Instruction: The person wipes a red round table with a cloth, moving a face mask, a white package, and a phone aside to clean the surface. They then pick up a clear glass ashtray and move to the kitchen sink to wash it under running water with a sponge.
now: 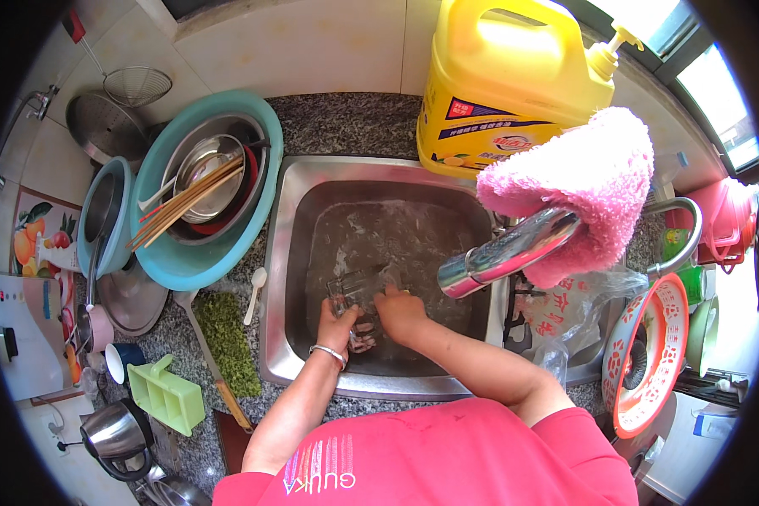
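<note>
My left hand (338, 326), with a bangle on the wrist, grips a clear see-through container (357, 284) low in the stainless steel sink (279, 265). Against the container's right side is my right hand (401, 311), its fingers bent and partly hidden. A small yellow bit shows by those fingers, too little to name. Cloudy water (386, 231) stands in the basin around both hands. Over the sink's right side reaches the chrome faucet (506, 253), with a pink fluffy cloth (582, 183) draped on it.
A blue-green basin (269, 136) with metal bowls and chopsticks (190, 196) stands left of the sink. Nearby lie a white spoon (255, 294), a wooden-handled spatula (212, 354) and a green scouring pad (224, 345). Behind stands a yellow detergent jug (481, 82); rightward, an enamel basin (664, 341).
</note>
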Tool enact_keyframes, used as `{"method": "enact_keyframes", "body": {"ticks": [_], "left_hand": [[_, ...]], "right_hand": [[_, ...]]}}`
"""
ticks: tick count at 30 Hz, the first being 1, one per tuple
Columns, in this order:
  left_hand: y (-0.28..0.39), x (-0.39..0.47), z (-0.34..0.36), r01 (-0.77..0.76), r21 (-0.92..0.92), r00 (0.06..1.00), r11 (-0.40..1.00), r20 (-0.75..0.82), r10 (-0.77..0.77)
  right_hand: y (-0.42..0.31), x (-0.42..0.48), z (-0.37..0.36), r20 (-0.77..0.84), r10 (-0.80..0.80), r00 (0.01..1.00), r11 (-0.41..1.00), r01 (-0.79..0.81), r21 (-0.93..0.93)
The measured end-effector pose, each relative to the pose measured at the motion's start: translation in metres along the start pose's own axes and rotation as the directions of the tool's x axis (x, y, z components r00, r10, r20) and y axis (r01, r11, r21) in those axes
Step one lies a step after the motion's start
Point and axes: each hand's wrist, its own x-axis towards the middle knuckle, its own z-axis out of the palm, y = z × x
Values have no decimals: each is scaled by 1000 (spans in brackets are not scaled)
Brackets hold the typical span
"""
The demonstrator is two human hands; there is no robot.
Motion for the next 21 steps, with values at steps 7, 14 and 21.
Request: {"method": "enact_keyframes", "body": {"ticks": [7,14,21], "left_hand": [[1,1,-5,93,39,996,995,1,-93],[-7,15,-4,12,49,1000,999,-15,-11],[14,-13,9,15,55,999,998,33,-17]], "right_hand": [[-1,25,4,-460,101,882,952,49,302],[-34,20,0,-440,-394,807,847,505,168],[-11,38,8,-474,-341,812,919,395,14]]}}
